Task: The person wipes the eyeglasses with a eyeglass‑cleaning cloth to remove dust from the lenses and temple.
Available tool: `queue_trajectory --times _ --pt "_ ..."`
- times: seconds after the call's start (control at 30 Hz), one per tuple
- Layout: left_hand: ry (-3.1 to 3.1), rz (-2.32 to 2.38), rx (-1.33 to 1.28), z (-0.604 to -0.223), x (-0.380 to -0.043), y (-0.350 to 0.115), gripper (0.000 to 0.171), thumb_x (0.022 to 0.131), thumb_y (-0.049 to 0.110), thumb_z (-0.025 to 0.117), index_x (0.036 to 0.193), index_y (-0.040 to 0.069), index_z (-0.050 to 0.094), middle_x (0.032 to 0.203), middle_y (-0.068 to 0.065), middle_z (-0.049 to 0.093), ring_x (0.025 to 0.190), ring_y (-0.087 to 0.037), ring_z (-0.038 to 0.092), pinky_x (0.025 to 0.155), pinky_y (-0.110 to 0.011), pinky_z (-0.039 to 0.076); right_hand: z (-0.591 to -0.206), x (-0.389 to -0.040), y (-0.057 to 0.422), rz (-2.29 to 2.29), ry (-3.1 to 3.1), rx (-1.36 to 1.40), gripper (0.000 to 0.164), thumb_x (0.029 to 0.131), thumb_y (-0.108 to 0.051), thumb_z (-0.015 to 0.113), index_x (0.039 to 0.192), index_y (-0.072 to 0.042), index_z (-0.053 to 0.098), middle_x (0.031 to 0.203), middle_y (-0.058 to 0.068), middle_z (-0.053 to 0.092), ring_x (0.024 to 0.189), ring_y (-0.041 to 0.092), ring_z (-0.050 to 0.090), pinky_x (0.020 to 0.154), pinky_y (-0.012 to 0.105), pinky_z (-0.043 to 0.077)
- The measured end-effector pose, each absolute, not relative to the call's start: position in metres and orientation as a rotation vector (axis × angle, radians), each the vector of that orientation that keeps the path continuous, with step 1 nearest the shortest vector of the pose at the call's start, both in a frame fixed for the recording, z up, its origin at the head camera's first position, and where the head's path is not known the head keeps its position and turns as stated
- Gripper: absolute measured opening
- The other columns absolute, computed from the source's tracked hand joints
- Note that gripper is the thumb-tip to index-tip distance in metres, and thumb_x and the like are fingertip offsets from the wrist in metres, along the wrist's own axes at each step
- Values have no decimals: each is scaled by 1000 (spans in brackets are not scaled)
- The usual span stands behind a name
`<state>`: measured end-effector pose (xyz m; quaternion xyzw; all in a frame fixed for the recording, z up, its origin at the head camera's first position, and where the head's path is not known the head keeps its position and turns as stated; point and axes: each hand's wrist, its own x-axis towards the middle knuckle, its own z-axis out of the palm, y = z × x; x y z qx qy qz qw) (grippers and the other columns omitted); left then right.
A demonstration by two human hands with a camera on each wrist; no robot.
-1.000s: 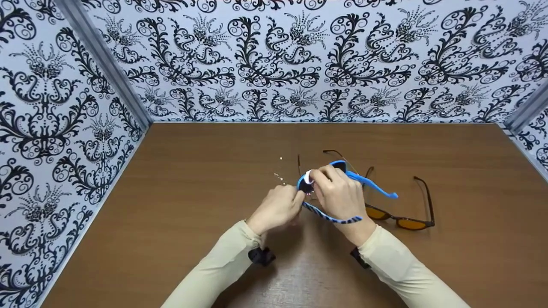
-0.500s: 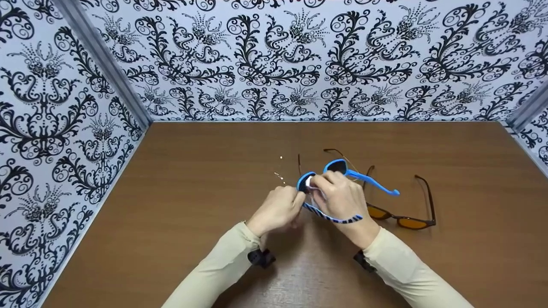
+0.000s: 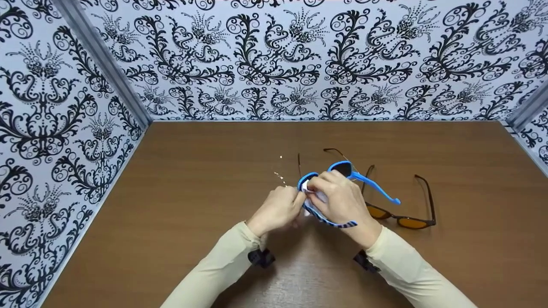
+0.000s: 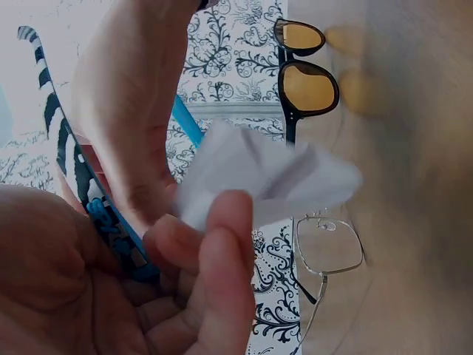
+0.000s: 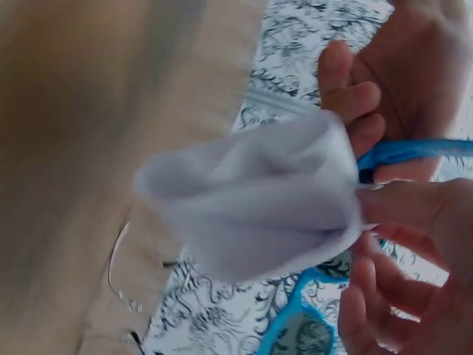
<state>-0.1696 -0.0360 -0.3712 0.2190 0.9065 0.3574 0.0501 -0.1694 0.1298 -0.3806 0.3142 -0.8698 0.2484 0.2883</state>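
clearly, left hand (image 3: 278, 207) and right hand (image 3: 340, 196) meet at blue sunglasses (image 3: 376, 188)

the left hand has its fingers bent round one end of the frame, near the hinge. the right hand pinches a white cloth (image 5: 251, 200) between thumb and fingers, at the lens beside the left hand. the sunglasses sit between the two, striped arm running back toward the right wrist, plain blue arm jutting past the knuckles. farther out, orange-lensed glasses (image 3: 411, 223) lie on the table (image 3: 205, 179) to the right; thin-framed glasses (image 4: 329, 245), partly hidden in the head view, lie behind the hands.

Booth-like workspace, patterned panels (image 3: 274, 60), brown table (image 3: 192, 171)
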Motion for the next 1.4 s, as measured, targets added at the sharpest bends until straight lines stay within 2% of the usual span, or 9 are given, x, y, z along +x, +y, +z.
queue_trajectory --times 0.13,0.27,0.5,0.6,0.73,0.83,0.97,1.13,1.4 --pt "2768 1063 690 -372 -169 -35 40 95 11 42 60 9 59 43 2 55 42 -9 57 46 -26 44 -383 -170 128 437 -2239 753 11 76 -5 77 82 -6 68 77 8 63 67 24 53 55 35 46" --pt "2761 1056 680 -373 -170 -34 37 95 10 41 61 10 57 43 2 55 41 -9 56 47 -26 45 -385 -173 126 417 -2144 700 14 74 -1 76 84 -2 66 78 12 63 68 27 52 56 37 48" --pt "2717 1161 631 -374 -171 -32 33 97 12 39 70 10 57 54 -6 62 49 -17 63 48 -26 45 -384 -173 129 756 -2199 854 15 76 -5 78 87 -8 68 83 4 66 77 22 55 64 34 51" --pt "2708 1182 625 -374 -170 -32 33 97 12 39 71 10 58 54 -8 63 50 -17 64 48 -27 45 -385 -173 131 718 -2247 857 14 76 -7 78 85 -10 67 80 2 65 74 20 53 61 33 49" --pt "2743 1121 638 -375 -169 -30 35 97 13 39 68 11 58 49 -2 60 47 -12 60 47 -27 45 -389 -174 132 496 -2225 768 16 73 -5 78 80 -8 64 74 5 62 66 22 48 55 33 44" --pt "2776 1089 632 -376 -169 -29 36 96 12 39 65 11 57 47 2 58 47 -13 59 47 -28 45 -391 -176 130 395 -2160 701 15 72 -3 76 80 -4 63 73 9 61 64 26 47 54 35 42" --pt "2785 1078 630 -376 -169 -27 37 97 13 40 63 11 56 49 2 59 48 -16 60 46 -28 44 -390 -178 130 506 -2119 729 15 72 -2 75 82 -4 63 74 9 61 65 25 48 56 36 43" --pt "2760 1128 623 -376 -171 -25 38 97 14 38 69 8 61 51 0 61 51 -14 60 49 -29 45 -386 -178 135 757 -2203 852 19 73 1 78 81 -6 63 74 2 61 67 18 49 57 32 43" --pt "2815 1063 590 -375 -169 -22 37 97 13 40 64 12 58 45 2 57 52 -18 61 51 -31 46 -390 -177 144 454 -2225 740 18 74 -4 78 82 -7 62 71 6 59 62 23 44 55 34 37"
